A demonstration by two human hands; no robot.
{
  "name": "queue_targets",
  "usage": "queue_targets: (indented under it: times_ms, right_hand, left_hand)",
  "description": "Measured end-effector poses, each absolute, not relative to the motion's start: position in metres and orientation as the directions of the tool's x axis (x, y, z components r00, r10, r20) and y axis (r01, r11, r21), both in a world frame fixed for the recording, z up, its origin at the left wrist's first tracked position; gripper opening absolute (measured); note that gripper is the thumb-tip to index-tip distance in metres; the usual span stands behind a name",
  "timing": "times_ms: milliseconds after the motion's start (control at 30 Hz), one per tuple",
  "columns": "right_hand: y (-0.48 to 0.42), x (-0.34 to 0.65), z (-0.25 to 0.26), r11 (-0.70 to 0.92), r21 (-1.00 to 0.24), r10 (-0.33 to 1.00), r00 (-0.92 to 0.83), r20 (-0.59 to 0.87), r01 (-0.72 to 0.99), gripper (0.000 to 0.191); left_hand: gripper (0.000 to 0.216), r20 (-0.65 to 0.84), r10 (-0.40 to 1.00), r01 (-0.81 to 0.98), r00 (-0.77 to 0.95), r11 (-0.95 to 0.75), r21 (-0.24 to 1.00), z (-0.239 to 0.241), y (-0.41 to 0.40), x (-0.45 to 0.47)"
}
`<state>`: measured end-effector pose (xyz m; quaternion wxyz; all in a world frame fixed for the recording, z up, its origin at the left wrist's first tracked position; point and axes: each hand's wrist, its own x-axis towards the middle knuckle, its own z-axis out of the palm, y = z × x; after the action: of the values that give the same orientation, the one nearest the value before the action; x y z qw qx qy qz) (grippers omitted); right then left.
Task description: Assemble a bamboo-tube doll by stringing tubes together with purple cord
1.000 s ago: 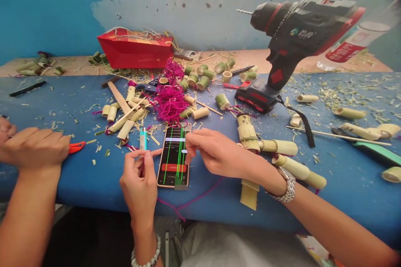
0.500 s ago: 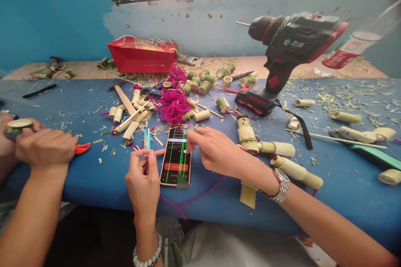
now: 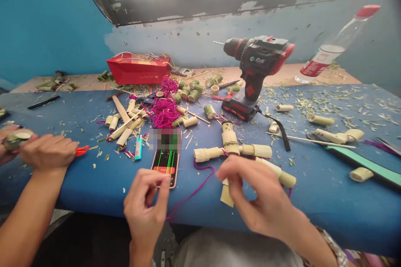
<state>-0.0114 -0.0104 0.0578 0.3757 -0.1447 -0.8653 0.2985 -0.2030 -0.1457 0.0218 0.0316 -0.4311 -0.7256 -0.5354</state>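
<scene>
My left hand (image 3: pixel 145 206) is in front of the phone (image 3: pixel 176 171), thumb and index finger closed in a pinch. What they hold, if anything, is hidden. A purple cord (image 3: pixel 191 195) runs from beside this hand to a jointed bamboo figure (image 3: pixel 230 138) with a drawn face. My right hand (image 3: pixel 261 198) hovers over the lower part of the figure, fingers bent with a gap between thumb and index finger; I see nothing in it. It partly covers the figure's lower pieces. A turquoise lighter (image 3: pixel 138 148) lies left of the phone.
At left, another person's hands (image 3: pixel 44 152) grip a bamboo piece and an orange-handled tool. A cordless drill (image 3: pixel 250 71) stands behind the figure, near a bottle (image 3: pixel 322 60). Tangled purple cord (image 3: pixel 164 110), bamboo pieces, shavings and a red bag (image 3: pixel 138 71) lie behind the phone.
My right hand has moved from the phone screen rightward to the figure, uncovering its left arm piece. My left hand has drawn its fingers together. The view has shifted, showing more window above.
</scene>
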Motion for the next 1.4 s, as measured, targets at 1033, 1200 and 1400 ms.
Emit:
queue_targets:
  times_ms: [1033, 1200, 1400]
  right_hand:
    - [-0.013, 0.012, 0.023, 0.905, -0.423, 0.306, -0.608, 0.733, -0.054, 0.024]
    - [-0.022, 0.007, 0.019, 0.84, -0.532, 0.404, -0.531, 0.745, -0.108, 0.022]
    - [-0.028, 0.004, 0.01, 0.814, -0.577, 0.479, -0.481, 0.734, -0.07, 0.024]
  left_hand:
    - [0.01, 0.257, 0.915, 0.307, -0.311, -0.159, 0.938, 0.034, -0.114, -0.14]
    - [0.003, 0.502, 0.822, 0.51, -0.27, -0.32, 0.799, 0.031, -0.113, -0.137]
    - [0.005, 0.617, 0.765, 0.648, -0.185, -0.377, 0.661, 0.027, -0.109, -0.138]
